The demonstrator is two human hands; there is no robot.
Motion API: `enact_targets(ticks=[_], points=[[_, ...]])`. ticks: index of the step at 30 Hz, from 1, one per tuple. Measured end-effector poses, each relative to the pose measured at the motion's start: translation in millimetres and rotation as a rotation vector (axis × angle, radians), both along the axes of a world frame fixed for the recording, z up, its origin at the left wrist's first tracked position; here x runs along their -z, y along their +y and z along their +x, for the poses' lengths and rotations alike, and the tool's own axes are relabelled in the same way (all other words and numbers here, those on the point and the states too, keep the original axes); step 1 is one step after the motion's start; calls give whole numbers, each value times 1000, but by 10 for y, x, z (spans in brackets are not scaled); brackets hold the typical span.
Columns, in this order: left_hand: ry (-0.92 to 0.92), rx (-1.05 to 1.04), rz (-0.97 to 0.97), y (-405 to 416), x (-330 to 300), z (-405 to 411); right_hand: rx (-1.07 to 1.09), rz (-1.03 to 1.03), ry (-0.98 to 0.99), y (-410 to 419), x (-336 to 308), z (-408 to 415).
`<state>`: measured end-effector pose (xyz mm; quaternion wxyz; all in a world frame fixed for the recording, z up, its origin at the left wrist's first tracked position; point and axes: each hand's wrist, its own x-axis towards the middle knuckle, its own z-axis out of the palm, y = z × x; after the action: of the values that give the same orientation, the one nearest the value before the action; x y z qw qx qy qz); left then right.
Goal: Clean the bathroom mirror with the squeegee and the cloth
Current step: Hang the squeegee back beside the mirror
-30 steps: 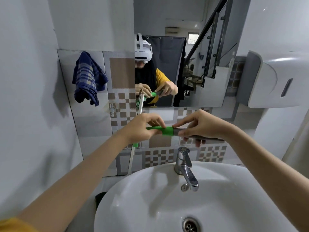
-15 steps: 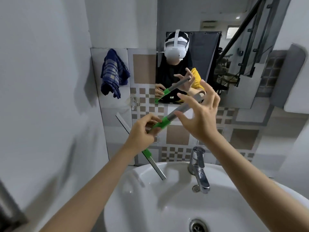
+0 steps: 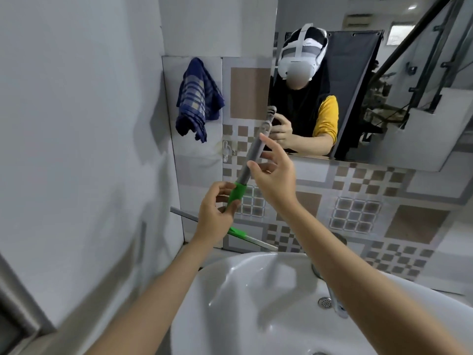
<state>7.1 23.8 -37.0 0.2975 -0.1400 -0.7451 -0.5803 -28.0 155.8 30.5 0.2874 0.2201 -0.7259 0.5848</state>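
Observation:
The squeegee [image 3: 252, 156] has a grey handle that points up toward the mirror [image 3: 384, 80], a green collar and a long blade running below my left hand. My left hand [image 3: 217, 213] is shut on the green collar. My right hand [image 3: 275, 170] has its fingers spread against the grey handle, touching it loosely. A blue checked cloth [image 3: 197, 98] hangs on the tiled wall to the left of the mirror, apart from both hands. The mirror reflects a person wearing a white headset.
A white sink [image 3: 256, 303] lies below my arms, with a chrome tap [image 3: 335, 301] partly hidden behind my right forearm. A grey wall [image 3: 76, 124] closes in on the left. Patterned tiles [image 3: 358, 213] cover the wall under the mirror.
The squeegee handle has swung from level to steeply upright, and the blade has dropped toward the sink's rim. My right hand's fingers have opened along the handle. The view has shifted left.

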Motion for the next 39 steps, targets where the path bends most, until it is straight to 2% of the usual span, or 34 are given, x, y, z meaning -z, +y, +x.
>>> enact_targets(ticks=[6,13,20,30,36,39], points=[[-51,-100,49,-215,85,-255,-103,7,-47,-315,24,-339],[-113,-68,23,-391,376,-386,-167,67,-101,-475,333,-538],[-220,-62,-16,-432,681,-468,-166,89,-194,-549,679,-631],[-304,-66,-27,-435,827,-566,-123,104,-260,-569,844,-752],[-350,-52,-83,-467,808,-603,-97,191,-263,-552,852,-760],[-344,-94,-103,-533,707,-586,-11,282,-161,-541,756,-745]])
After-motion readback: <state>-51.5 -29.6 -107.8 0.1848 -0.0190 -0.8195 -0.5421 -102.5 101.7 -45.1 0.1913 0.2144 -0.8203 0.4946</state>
